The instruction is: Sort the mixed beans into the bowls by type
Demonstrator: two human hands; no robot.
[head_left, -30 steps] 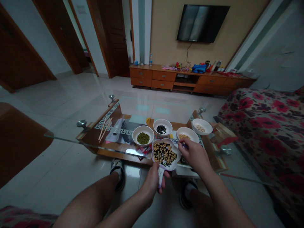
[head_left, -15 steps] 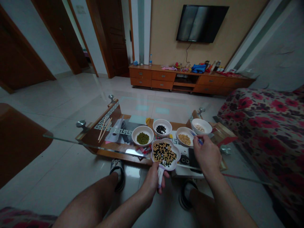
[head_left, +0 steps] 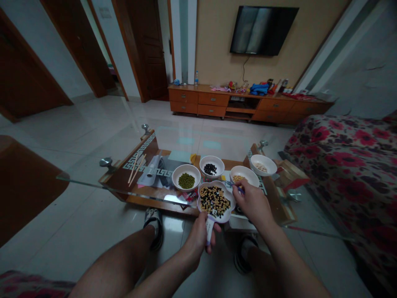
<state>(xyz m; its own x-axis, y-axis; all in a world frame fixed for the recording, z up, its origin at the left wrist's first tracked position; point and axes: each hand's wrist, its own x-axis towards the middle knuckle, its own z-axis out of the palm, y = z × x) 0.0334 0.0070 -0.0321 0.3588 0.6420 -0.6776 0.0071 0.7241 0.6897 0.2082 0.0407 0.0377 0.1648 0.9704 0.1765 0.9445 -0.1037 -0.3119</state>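
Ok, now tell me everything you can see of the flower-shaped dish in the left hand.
The white flower-shaped dish has a scalloped, lobed rim and looks like glazed ceramic or plastic. A narrow handle, white with a purple stripe, runs from its near edge, gripped by the left hand. The dish is held up, roughly level, in front of the glass-topped table. It is well filled with a mix of black beans and yellow soybeans, with the rim showing all around.

Bean bowl (head_left: 242,177) partly behind the right hand (head_left: 252,205), cabinet clutter (head_left: 248,89) — too small to tell, sofa (head_left: 341,174) cut off
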